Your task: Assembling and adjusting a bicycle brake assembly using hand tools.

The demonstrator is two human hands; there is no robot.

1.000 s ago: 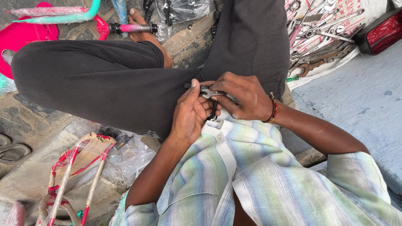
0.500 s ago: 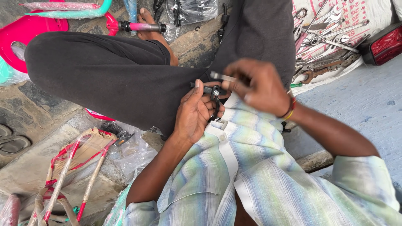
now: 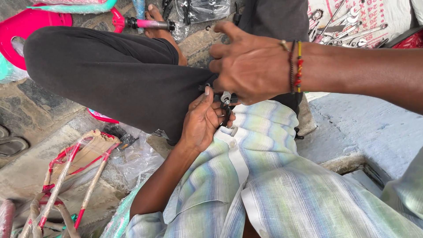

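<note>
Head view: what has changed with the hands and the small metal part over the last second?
The right hand has lifted off the left and swung up across the dark trouser leg, fingers spread, and now covers the small black-and-silver metal part from above. The left hand has kept its grip on the part at the lap. The spanners lie unmoved.

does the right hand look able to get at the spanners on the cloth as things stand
Probably yes. The right hand is at the small metal part that the left hand holds, and the spanners lie just beyond its wrist on the cloth, with nothing visible between. It would have to leave the part first.
</note>
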